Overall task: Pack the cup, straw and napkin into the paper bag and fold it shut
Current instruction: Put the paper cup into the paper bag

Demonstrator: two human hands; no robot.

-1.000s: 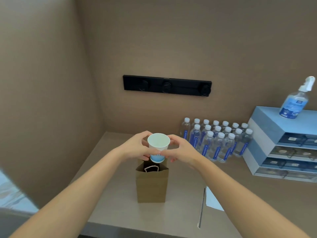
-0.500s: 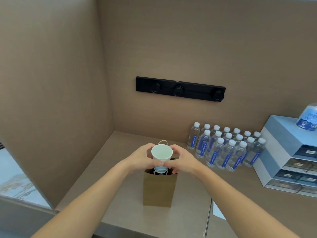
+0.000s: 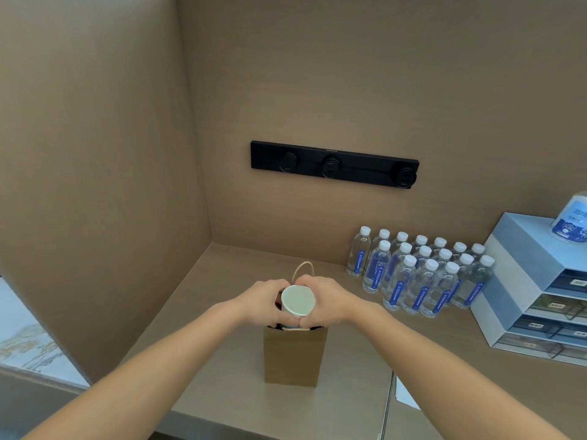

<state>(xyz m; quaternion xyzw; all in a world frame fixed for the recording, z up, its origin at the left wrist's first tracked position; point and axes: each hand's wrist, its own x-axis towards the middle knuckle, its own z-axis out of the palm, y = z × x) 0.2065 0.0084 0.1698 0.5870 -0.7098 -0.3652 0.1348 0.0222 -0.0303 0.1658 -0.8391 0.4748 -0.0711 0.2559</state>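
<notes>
Head view, nearest first: two bare forearms rise from the lower corners toward the middle of the beige counter (image 3: 222, 404). At about 4 o'clock from the bag, a thin straw (image 3: 388, 404) lies along the counter, with a white napkin (image 3: 405, 396) just to its right, partly hidden by the right forearm.

At centre stands the brown paper bag (image 3: 293, 357), upright and open at the top. The white cup (image 3: 298, 300) sits upright in its mouth, its lower part already below the bag's rim and its open top facing the camera. The left hand (image 3: 259, 301) curls around the cup from 9 o'clock and the right hand (image 3: 328, 301) from 3 o'clock; both are closed against its wall, thumbs nearly meeting on the near side. One twisted paper handle (image 3: 303, 271) of the bag arches up behind the hands at 12 o'clock.

Farther back, at 2 o'clock, a cluster of water bottles (image 3: 419, 274) stands by the back wall. At 3 o'clock is a grey-blue drawer unit (image 3: 540, 281) with a blue-labelled bottle (image 3: 571, 220) on top, cut by the frame edge. On the wall at 12 o'clock hangs a black socket strip (image 3: 333, 163).
</notes>
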